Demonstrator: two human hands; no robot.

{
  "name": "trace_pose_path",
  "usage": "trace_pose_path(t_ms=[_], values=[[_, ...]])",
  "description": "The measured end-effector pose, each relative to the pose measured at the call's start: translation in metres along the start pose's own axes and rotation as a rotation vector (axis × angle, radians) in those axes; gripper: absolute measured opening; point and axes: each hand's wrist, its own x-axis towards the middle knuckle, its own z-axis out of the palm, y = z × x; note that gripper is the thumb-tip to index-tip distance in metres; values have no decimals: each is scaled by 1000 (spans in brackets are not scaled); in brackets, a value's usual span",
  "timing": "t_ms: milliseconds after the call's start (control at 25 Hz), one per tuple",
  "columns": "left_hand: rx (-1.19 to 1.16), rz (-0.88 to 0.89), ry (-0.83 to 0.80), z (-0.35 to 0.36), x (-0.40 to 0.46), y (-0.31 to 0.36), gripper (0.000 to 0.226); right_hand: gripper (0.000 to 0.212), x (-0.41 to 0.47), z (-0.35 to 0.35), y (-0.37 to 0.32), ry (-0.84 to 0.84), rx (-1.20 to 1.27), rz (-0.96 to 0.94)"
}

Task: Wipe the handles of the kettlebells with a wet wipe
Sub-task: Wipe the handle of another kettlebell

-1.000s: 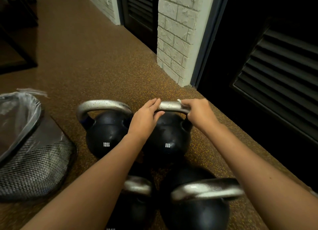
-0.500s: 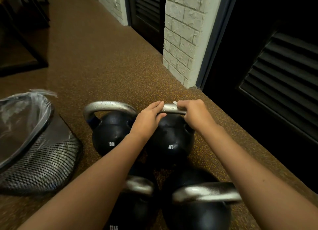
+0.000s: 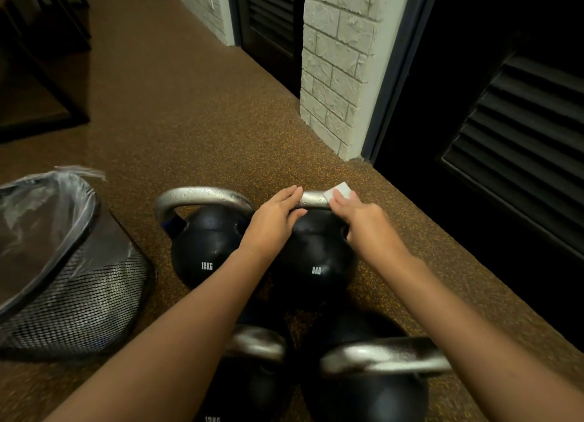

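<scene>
Several black kettlebells with silver handles stand on the floor. The 8KG kettlebell [image 3: 316, 257] is in the middle, and my left hand [image 3: 274, 219] grips the left part of its handle [image 3: 313, 199]. My right hand [image 3: 360, 214] presses a folded white wet wipe [image 3: 338, 191] onto the right end of that handle, fingers curled over it. A 12KG kettlebell [image 3: 205, 248] with a bare handle [image 3: 202, 195] stands to the left. Two more kettlebells [image 3: 366, 387] [image 3: 252, 377] sit close to me, partly hidden by my forearms.
A black mesh bin [image 3: 82, 301] lined with a clear plastic bag stands at the left. A white brick pillar [image 3: 341, 67] and dark louvred doors [image 3: 521, 143] run along the right. Speckled brown floor stretches ahead.
My right hand slid along the 8KG handle toward its right end, and the white wipe now shows beyond my fingers. My left hand kept its hold. The view shifted slightly.
</scene>
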Motion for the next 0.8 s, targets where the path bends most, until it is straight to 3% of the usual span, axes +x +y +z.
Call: trace_pose_path(t_ms=[240, 400, 680, 800], values=[[-1, 4, 1, 0, 0, 0, 46, 78, -17, 0, 4, 1, -22, -12], [0, -1, 0, 1, -2, 1, 47, 72, -23, 0, -1, -104, -54, -46], [31, -20, -73, 1, -6, 4, 57, 79, -18, 7, 0, 14, 29, -20], [38, -33, -98, 1, -7, 4, 59, 74, -20, 12, -2, -29, -12, -47]])
